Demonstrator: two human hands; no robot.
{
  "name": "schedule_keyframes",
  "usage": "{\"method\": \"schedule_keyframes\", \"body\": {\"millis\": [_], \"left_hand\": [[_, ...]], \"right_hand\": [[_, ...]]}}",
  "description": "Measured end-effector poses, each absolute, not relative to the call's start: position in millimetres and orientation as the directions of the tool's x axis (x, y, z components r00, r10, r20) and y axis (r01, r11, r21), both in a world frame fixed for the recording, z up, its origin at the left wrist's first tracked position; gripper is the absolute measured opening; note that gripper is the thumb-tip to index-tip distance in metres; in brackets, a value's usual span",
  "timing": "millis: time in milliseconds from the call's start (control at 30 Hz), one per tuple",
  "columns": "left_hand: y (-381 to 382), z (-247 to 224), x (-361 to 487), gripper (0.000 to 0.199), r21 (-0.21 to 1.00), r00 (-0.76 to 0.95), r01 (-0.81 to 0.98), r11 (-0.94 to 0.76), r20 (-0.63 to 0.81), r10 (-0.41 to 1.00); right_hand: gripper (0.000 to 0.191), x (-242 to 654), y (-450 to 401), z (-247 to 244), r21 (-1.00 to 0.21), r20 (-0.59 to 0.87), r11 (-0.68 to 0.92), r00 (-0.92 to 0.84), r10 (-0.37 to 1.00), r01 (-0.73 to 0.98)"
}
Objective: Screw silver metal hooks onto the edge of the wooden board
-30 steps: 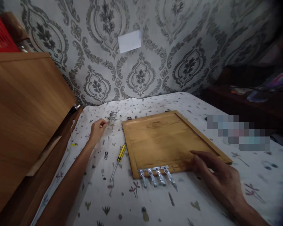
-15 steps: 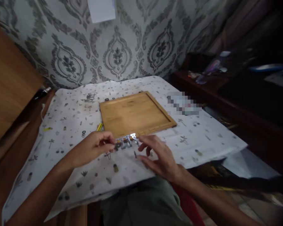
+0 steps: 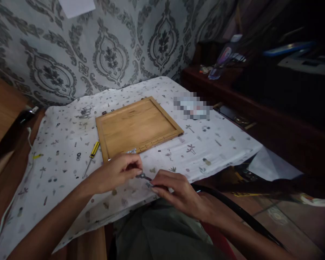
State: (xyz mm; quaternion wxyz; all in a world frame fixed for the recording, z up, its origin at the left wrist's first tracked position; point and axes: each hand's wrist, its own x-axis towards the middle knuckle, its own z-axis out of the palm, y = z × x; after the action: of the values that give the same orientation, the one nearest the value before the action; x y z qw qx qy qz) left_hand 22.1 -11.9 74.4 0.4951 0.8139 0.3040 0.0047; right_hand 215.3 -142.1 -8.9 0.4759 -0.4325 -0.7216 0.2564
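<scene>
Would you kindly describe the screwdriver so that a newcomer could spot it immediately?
On the table's white printed cloth lies a square, framed wooden panel. Just beyond its left edge, the screwdriver lies at a slant. Unlike the small metal pieces farther back, it has a yellow-and-black handle and a long, thin shaft.

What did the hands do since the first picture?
The left hand came back from the far left of the cloth, and the right hand drew in to meet it, off the board's near edge. Together they now hold a small metal piece. The wooden board and yellow screwdriver stayed put.
</scene>
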Motion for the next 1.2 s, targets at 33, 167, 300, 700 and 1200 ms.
{"method": "schedule_keyframes", "body": {"millis": [33, 167, 300, 700, 1200], "left_hand": [[-6, 75, 28, 0.018, 0.804, 0.82, 0.486, -0.343, -0.283, 0.497], [20, 69, 40, 0.025, 0.751, 0.778, 0.476, -0.458, -0.116, 0.618], [48, 50, 32, 0.03, 0.69, 0.694, 0.532, -0.491, -0.024, 0.719], [68, 22, 27, 0.029, 0.569, 0.755, 0.535, -0.624, 0.009, 0.656], [54, 20, 30, 0.037, 0.518, 0.814, 0.488, -0.703, 0.022, 0.581]], "right_hand": [[0.034, 218, -138, -8, -0.835, 0.414, 0.435, -0.137, 0.9, 0.336], [0.039, 222, -120, -7, -0.992, 0.114, 0.108, 0.086, 0.99, 0.066], [0.043, 220, -97, -9, -0.997, -0.072, -0.065, 0.158, 0.985, -0.045], [0.024, 211, -70, -17, -0.987, -0.121, -0.135, 0.148, 0.981, 0.083], [0.026, 207, -72, -21, -0.978, -0.153, -0.168, 0.124, 0.98, 0.122]]}}
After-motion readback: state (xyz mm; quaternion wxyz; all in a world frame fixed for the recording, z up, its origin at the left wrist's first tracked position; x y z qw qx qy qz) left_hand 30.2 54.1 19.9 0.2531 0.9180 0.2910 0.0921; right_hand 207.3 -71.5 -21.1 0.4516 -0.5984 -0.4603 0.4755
